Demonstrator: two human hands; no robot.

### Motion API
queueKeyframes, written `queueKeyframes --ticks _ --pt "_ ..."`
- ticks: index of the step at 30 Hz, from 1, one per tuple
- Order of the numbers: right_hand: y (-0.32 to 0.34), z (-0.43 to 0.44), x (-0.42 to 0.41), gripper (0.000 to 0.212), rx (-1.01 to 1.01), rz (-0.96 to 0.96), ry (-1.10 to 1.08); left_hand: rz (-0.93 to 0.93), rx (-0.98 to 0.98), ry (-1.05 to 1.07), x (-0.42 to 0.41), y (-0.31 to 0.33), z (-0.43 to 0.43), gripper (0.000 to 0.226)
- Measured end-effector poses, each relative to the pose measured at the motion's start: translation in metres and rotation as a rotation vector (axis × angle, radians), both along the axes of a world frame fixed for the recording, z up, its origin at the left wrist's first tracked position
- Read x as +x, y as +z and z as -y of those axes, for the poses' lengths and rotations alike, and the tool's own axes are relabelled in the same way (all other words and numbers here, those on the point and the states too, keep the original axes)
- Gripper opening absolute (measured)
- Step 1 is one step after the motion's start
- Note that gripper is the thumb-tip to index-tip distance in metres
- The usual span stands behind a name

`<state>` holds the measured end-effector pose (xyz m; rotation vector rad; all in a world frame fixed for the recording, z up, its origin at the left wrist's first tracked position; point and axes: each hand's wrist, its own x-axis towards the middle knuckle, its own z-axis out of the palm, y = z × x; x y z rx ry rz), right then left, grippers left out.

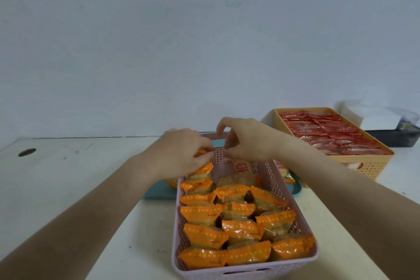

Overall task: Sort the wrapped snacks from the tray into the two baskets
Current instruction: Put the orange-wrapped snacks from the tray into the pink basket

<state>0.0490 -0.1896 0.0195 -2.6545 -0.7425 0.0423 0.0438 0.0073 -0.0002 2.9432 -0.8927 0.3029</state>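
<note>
A pink basket (302,213) stands close in front of me, packed with several orange-wrapped snacks (241,227). My left hand (181,152) grips an orange-wrapped snack (202,161) at the basket's far left corner. My right hand (245,138) hovers over the basket's far end with curled fingers and nothing visible in them. A teal tray (159,191) lies behind the pink basket, mostly hidden, with a few snacks (284,170) showing on its right. An orange basket (368,166) at the back right is full of red-wrapped snacks (322,129).
The white table (91,166) has a round cable hole (27,152) at the far left. A white box and a dark container (393,136) stand behind the orange basket. A plain wall rises behind the table.
</note>
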Motion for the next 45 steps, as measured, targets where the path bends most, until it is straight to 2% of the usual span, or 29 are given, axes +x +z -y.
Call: queueKeyframes --ticks 1,3,4,6,9,13,17,20,23,26,28,30,31,34,35,38,40,45 --pt "0.007 0.000 -0.007 0.035 -0.243 0.112 0.028 0.045 0.029 0.004 0.001 -0.001 0.001 0.042" --pt "0.013 -0.001 -0.018 0.043 -0.567 0.126 0.049 0.091 0.082 0.010 0.003 -0.002 0.003 0.042" --pt "0.012 -0.002 -0.022 0.046 -0.663 0.086 0.050 0.092 0.100 0.017 0.004 -0.003 0.003 0.038" --pt "0.005 -0.004 -0.026 0.038 -0.774 0.050 0.064 0.071 0.112 0.031 0.004 -0.002 0.004 0.033" --pt "-0.001 -0.005 -0.027 0.020 -0.736 0.064 0.092 0.026 0.097 0.035 0.002 0.000 0.004 0.031" --pt "0.004 -0.003 -0.028 0.021 -0.510 0.052 0.084 -0.035 -0.097 0.019 -0.001 0.005 0.008 0.025" --pt "0.010 -0.003 -0.032 0.041 -0.379 0.064 0.107 -0.089 -0.326 -0.015 -0.018 0.014 0.015 0.024" --pt "0.012 0.001 -0.032 0.061 -0.263 0.004 0.073 -0.205 -0.334 0.013 -0.028 0.012 0.021 0.049" --pt "0.016 0.003 -0.031 0.067 -0.233 -0.008 0.040 -0.127 -0.225 0.060 -0.030 0.007 0.026 0.083" --pt "0.020 0.004 -0.030 0.055 -0.128 -0.072 0.077 -0.145 -0.311 0.031 -0.031 0.005 0.034 0.097" --pt "0.021 0.007 -0.029 0.041 -0.006 -0.178 0.079 -0.190 -0.383 0.012 -0.028 0.001 0.035 0.096" --pt "0.020 0.009 -0.026 0.027 0.047 -0.170 0.064 -0.203 -0.359 0.008 -0.026 -0.002 0.032 0.088" --pt "0.018 0.010 -0.025 0.021 -0.014 -0.095 0.051 -0.200 -0.326 0.001 -0.024 -0.004 0.031 0.075" --pt "0.007 0.006 -0.021 0.022 -0.424 0.150 0.045 -0.166 -0.233 -0.046 -0.021 -0.004 0.027 0.019" --pt "0.002 0.004 -0.021 0.023 -0.522 0.191 0.077 -0.153 -0.190 -0.067 -0.022 -0.003 0.027 0.013" --pt "-0.010 -0.004 -0.020 0.029 -0.724 0.193 0.128 -0.151 -0.082 -0.114 -0.023 0.000 0.028 0.028" --pt "-0.011 -0.007 -0.019 0.035 -0.820 0.143 0.115 -0.134 -0.013 -0.110 -0.023 0.003 0.028 0.029" --pt "-0.023 -0.009 -0.005 0.052 -0.831 0.181 0.101 -0.103 0.049 -0.077 -0.024 0.007 0.033 0.023"
